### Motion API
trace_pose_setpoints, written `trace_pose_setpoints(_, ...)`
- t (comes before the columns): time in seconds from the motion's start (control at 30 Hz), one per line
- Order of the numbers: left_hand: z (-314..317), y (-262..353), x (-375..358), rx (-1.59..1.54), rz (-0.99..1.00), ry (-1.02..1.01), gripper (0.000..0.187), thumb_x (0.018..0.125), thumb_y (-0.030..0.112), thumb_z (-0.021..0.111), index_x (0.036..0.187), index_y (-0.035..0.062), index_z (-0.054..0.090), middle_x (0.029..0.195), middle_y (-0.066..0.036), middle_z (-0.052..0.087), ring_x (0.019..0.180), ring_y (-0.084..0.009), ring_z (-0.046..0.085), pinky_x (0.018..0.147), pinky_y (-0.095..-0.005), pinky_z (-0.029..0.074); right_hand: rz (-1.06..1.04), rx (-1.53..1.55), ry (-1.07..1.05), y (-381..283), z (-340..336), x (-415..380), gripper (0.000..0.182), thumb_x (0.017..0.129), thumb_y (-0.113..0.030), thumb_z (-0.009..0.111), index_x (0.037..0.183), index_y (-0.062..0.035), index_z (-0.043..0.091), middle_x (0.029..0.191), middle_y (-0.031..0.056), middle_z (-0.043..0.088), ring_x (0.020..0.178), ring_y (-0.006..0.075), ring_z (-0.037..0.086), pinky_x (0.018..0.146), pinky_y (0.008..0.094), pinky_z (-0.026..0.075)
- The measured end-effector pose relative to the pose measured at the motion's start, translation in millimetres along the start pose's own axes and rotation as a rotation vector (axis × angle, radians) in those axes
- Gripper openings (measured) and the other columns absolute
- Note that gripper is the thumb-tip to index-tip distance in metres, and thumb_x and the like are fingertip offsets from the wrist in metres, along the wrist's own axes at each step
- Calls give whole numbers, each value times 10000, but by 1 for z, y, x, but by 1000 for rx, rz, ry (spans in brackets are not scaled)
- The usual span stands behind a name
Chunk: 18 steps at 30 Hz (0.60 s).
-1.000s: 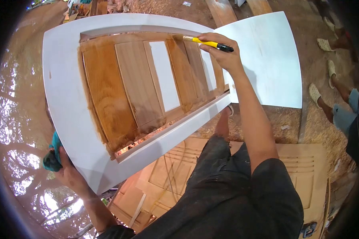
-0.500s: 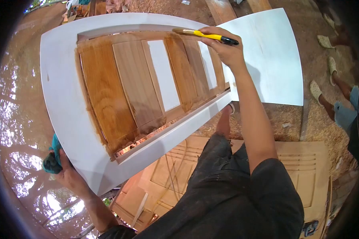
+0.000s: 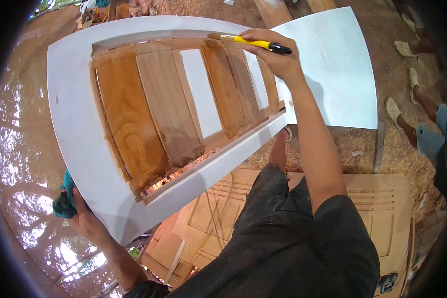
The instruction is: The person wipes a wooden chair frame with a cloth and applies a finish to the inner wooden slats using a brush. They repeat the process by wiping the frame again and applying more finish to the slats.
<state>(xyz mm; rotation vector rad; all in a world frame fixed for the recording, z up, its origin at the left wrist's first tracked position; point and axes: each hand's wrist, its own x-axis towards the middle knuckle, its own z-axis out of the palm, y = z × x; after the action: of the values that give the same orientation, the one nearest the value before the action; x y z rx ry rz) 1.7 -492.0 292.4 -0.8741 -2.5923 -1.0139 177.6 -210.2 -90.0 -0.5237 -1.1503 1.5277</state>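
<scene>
My right hand point(image 3: 278, 52) is closed around a yellow brush point(image 3: 256, 42) with a black handle end. The bristles touch the top edge of the slatted inset, near the brown-stained slat point(image 3: 216, 74). This inset, with stained, bare wood and white strips, sits in a large white curved frame point(image 3: 74, 114). At the lower left, my left hand point(image 3: 83, 218) holds a teal cloth point(image 3: 64, 201) beside the frame's edge; its fingers are partly hidden. Darker stain covers the wide left slat point(image 3: 129, 119).
A white curved panel point(image 3: 333, 69) adjoins the frame on the right. Below lies a carved wooden panel point(image 3: 377, 198). Another person's feet in light clogs point(image 3: 393, 111) are at the right. Wooden beams point(image 3: 274, 12) lie at the top.
My right hand and the brush have shifted slightly left along the top of the inset. The frame appears slightly further left in view. My left hand still holds the cloth.
</scene>
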Motion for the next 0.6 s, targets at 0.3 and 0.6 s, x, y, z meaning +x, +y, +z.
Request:
trace_pose_setpoints(0.3,4,7,-3,81,-24,11,248,964,113,602,1157,-42,597,1020,-64,638,894,-112,586,800,-259,476,79,-113,-169,-35,-24,-35,235,733,31,776,954,-38,733,992,89,720,956,174,671,852,296,547)
trace_pose_setpoints(0.6,8,7,-5,38,-32,27,228,966,130,605,1133,-24,604,1000,-55,646,860,-99,591,764,-247,481,-177,-31,-96,-10,16,3,209,769,21,755,968,-40,743,1012,71,715,953,142,658,863,266,525)
